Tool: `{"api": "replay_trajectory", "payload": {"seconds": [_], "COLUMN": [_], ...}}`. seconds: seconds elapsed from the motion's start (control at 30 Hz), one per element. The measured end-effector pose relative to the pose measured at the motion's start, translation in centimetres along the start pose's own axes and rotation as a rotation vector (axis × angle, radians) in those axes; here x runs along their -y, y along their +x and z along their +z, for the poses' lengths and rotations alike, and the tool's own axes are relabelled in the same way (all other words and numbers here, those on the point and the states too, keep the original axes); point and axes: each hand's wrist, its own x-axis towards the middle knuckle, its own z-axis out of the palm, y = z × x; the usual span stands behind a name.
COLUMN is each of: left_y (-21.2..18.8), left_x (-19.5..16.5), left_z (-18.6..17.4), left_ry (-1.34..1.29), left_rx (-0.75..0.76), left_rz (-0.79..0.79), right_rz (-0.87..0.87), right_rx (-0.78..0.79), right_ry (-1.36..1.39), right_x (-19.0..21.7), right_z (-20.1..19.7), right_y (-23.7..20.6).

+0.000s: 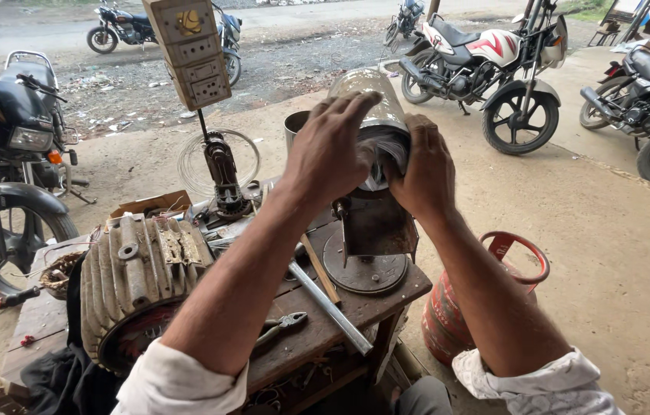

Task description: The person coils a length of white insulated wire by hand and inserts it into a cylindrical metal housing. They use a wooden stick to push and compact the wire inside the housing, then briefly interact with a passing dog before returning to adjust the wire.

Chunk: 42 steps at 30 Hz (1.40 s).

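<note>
Between both hands' grip (377, 157), shiny cylinder (371, 96)

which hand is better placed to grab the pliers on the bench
Left, probably. The pliers lie right beside the left forearm, while the right hand and left hand both grip the metal cylinder above.
</note>
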Motion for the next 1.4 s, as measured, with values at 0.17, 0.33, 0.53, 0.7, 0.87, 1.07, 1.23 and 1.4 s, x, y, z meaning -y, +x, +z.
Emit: {"api": "replay_trajectory", "payload": {"seconds": [0.17,0.33,0.53,0.7,0.87,1.07,1.23,1.4], "left_y": [0.8,-3.2,-8.3,-9.6,-5.7,-2.6,-2.0,-1.6], "left_x": [0.9,3.5,3.0,1.8,1.0,-0.3,-0.1,0.8], "left_z": [0.4,1.7,5.7,4.4,2.4,1.8,2.2,3.6], "left_ry": [-0.032,-0.210,-0.554,0.008,0.099,0.527,0.591,0.516], "left_rx": [0.292,0.118,-0.183,-0.209,0.309,0.548,0.482,0.469], "left_rz": [-0.154,-0.170,-0.358,0.046,0.186,0.185,0.246,0.217], "right_rz": [-0.080,-0.267,-0.649,-0.492,-0.576,-0.432,-0.368,-0.345], "right_rx": [0.043,0.295,0.221,0.138,0.179,0.479,0.568,0.540], "right_ry": [-0.108,-0.362,-0.343,-0.064,-0.089,-0.290,-0.335,-0.358], "right_x": [-0.2,0.2,1.2,-1.0,-1.3,-1.0,-1.3,-1.8], "right_z": [0.1,0.0,-2.3,-6.5,-6.1,-4.9,-4.8,-4.0], "right_y": [1.3,4.5,6.8,3.1,-1.0,0.5,1.4,1.3]}}
